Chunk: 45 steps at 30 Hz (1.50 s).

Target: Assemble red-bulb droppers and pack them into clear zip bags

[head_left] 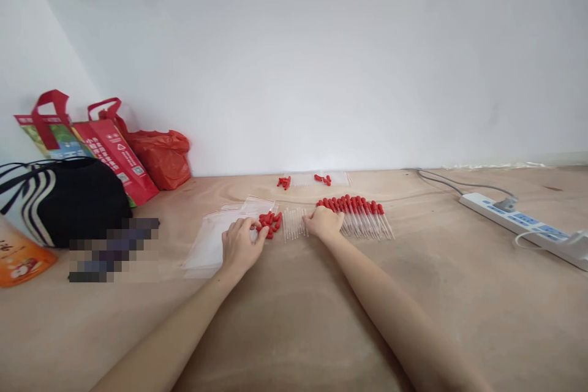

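Observation:
My left hand (241,242) is at the left edge of a small pile of red caps (270,224), fingers curved and thumb apart from them. Its fingertips reach the nearest caps, and I see nothing held. My right hand (324,221) is closed, its fingertips at the right end of a row of thin white sticks (292,224). Whatever it pinches is hidden. Just right of that hand lies a row of sticks with red caps on their upper ends (361,214). Clear plastic zip bags (209,242) lie flat beneath and left of my left hand.
Near the wall, more red caps (284,183) lie by another clear bag (340,179). A white power strip (523,223) with cables is at right. At left stand a black bag (87,202), red carrier bags (160,156) and an orange packet (22,257); a blurred object lies before them.

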Available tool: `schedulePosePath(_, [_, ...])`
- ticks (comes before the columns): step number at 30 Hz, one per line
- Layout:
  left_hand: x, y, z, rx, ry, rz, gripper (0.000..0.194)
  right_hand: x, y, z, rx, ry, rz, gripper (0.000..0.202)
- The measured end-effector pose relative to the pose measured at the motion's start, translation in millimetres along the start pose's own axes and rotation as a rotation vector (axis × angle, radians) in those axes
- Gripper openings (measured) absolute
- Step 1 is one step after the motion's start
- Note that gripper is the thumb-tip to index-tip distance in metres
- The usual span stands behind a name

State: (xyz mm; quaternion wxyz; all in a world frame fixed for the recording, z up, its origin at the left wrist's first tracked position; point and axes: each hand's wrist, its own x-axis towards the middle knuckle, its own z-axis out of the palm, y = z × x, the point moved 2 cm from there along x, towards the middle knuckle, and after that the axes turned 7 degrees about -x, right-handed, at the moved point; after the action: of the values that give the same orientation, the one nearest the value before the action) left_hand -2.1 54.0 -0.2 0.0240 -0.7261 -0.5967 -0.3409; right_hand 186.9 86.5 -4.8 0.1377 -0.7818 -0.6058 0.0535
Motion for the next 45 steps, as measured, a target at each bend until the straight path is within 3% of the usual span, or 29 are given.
schedulePosePath(3, [10, -10, 5.2, -0.020, -0.063, -0.147, 0.022, 3, -2, 1, -0.005, -0.031, 0.014, 0.026])
schedulePosePath(6, [13, -11, 9.4, -0.042, -0.105, -0.177, 0.025, 4, -3, 1, -0.017, -0.056, 0.010, 0.025])
schedulePosePath(12, [10, -13, 9.4, -0.078, -0.178, 0.003, 0.019, 5, -9, 0, -0.038, -0.103, 0.001, 0.023])
schedulePosePath(16, [10, -17, 10.5, -0.082, -0.167, 0.062, 0.006, 7, -13, -1, -0.034, -0.129, 0.012, 0.020])
schedulePosePath(20, [13, -14, 6.7, -0.086, -0.133, 0.127, 0.006, 4, -7, -13, -0.008, -0.085, -0.013, 0.024])
schedulePosePath(22, [12, -8, 2.0, -0.100, -0.086, 0.186, 0.009, -2, 5, -22, 0.013, -0.030, -0.065, 0.027])
schedulePosePath(25, [0, 9, -2.1, -0.208, -0.031, 0.401, 0.013, -19, 35, -31, 0.058, 0.041, -0.188, 0.025])
schedulePosePath(28, [-18, 26, 5.4, -0.333, -0.151, 0.549, 0.016, -44, 70, -27, 0.212, 0.137, -0.482, 0.021])
schedulePosePath(32, [-31, 36, 21.5, -0.454, -0.319, 0.478, 0.013, -71, 103, -14, 0.337, 0.266, -0.696, 0.024])
schedulePosePath(35, [-31, 37, 25.2, -0.500, -0.373, 0.445, 0.017, -81, 103, -9, 0.319, 0.266, -0.765, 0.029])
schedulePosePath(45, [-36, 48, 18.3, -0.481, -0.359, 0.614, 0.018, -92, 81, -13, 0.254, 0.227, -0.835, 0.018])
